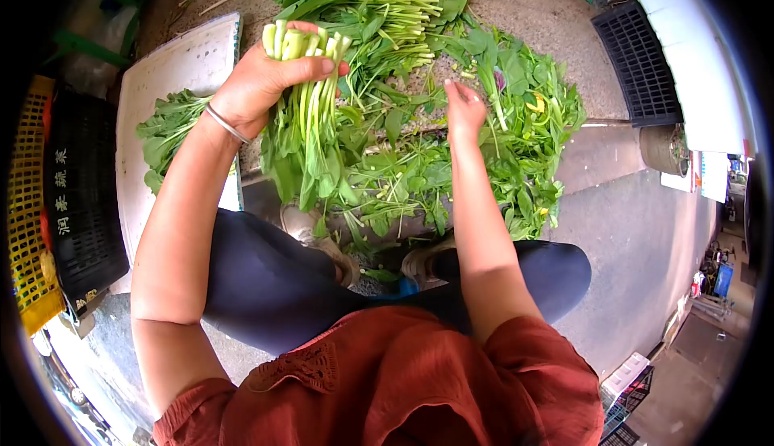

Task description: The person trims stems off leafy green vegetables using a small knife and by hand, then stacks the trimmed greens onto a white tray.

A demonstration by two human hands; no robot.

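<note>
While the left hand (264, 79) clasps greens (313, 128) jutting out both sides, the right hand (467, 114) hovers half-open.

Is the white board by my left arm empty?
Not empty: leafy greens lie on the white board, partly hidden behind your left arm.

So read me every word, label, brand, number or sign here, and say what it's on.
"润?蔬菜": white, sideways, on the black crate at left; second character unclear.
Yellow lettering on that crate's lower edge: too small and blurred to read.
I can't read any other text.
</note>
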